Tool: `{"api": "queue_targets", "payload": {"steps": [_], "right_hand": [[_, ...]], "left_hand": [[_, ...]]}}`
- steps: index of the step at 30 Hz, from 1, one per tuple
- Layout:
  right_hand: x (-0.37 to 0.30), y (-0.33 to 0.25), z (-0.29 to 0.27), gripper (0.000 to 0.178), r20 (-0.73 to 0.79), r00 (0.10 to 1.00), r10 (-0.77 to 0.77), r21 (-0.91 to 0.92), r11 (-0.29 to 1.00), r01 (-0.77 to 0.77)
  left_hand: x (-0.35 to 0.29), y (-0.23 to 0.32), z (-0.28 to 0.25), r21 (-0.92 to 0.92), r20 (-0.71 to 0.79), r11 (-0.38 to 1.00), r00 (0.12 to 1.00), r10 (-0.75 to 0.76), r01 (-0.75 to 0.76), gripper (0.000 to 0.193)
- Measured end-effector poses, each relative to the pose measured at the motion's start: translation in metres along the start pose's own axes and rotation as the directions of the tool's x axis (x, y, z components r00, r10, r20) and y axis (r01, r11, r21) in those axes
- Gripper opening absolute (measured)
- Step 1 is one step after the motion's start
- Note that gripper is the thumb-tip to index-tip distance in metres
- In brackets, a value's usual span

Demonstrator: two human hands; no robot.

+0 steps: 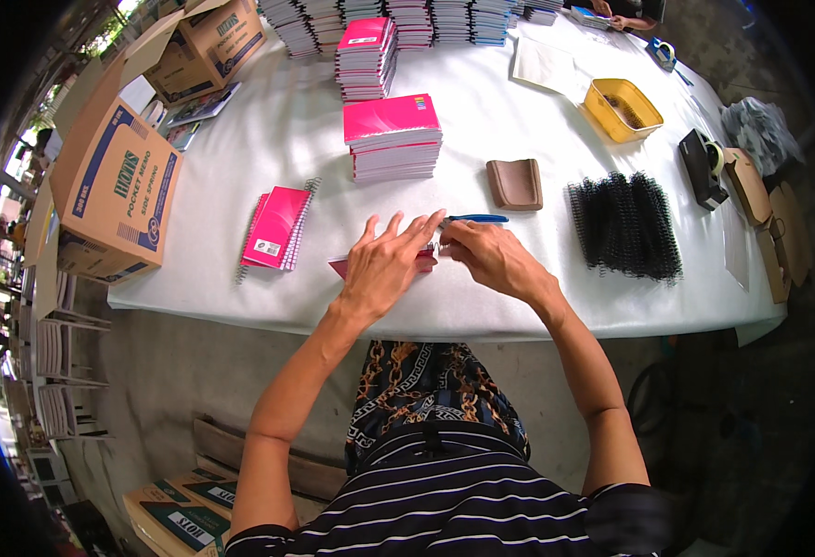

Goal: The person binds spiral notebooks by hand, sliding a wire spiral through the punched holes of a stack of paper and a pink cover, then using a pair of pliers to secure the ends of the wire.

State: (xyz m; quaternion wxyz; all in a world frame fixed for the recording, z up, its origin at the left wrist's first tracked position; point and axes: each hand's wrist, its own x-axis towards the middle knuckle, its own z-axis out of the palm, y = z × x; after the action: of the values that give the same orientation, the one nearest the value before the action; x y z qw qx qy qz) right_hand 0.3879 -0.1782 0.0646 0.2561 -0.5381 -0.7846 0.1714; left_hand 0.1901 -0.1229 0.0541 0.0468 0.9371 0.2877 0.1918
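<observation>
A small pink notebook [338,266] lies near the table's front edge, mostly hidden beneath my left hand [381,267]. That hand rests across its cover with the fingers stretched out and apart. My right hand [493,257] is closed in a pinch at the notebook's right edge, where a bit of spiral coil [433,248] shows between the hands. Just beyond my right fingers is a slim blue-handled tool [478,219]; its tip is too hidden to name. To the left, several pink notebooks [275,227] with loose-looking coils along their edges lie in a small overlapping pile.
Tall stacks of pink notebooks [391,137] stand ahead. A brown curved block [516,185], black spiral coils [623,227], a yellow tub [623,110] and a tape dispenser [704,170] occupy the right. Open cartons [119,190] line the left. Another person's hand [619,22] shows far right.
</observation>
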Motion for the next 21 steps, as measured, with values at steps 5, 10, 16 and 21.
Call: {"api": "queue_targets", "payload": {"steps": [5, 10, 16, 21], "right_hand": [[0.004, -0.013, -0.003, 0.016, -0.022, 0.998, -0.059, 0.009, 0.998, 0.059], [0.014, 0.044, -0.021, 0.027, 0.096, 0.981, -0.167, 0.091, 0.983, 0.159], [0.043, 0.108, -0.082, 0.076, 0.306, 0.822, 0.481, -0.400, 0.848, -0.347], [0.047, 0.053, -0.087, 0.052, 0.460, 0.887, 0.036, 0.323, 0.924, -0.205]], "left_hand": [[0.001, -0.006, -0.002, -0.090, 0.172, 0.991, 0.981, -0.086, 0.103, 0.056], [0.005, -0.009, -0.020, -0.078, 0.375, 0.997, 0.926, 0.038, -0.009, 0.046], [-0.001, -0.008, -0.020, -0.096, 0.346, 0.995, 0.936, 0.056, -0.025, 0.059], [-0.012, -0.020, -0.020, 0.077, 0.173, 0.988, 0.975, -0.143, 0.131, 0.089]]}}
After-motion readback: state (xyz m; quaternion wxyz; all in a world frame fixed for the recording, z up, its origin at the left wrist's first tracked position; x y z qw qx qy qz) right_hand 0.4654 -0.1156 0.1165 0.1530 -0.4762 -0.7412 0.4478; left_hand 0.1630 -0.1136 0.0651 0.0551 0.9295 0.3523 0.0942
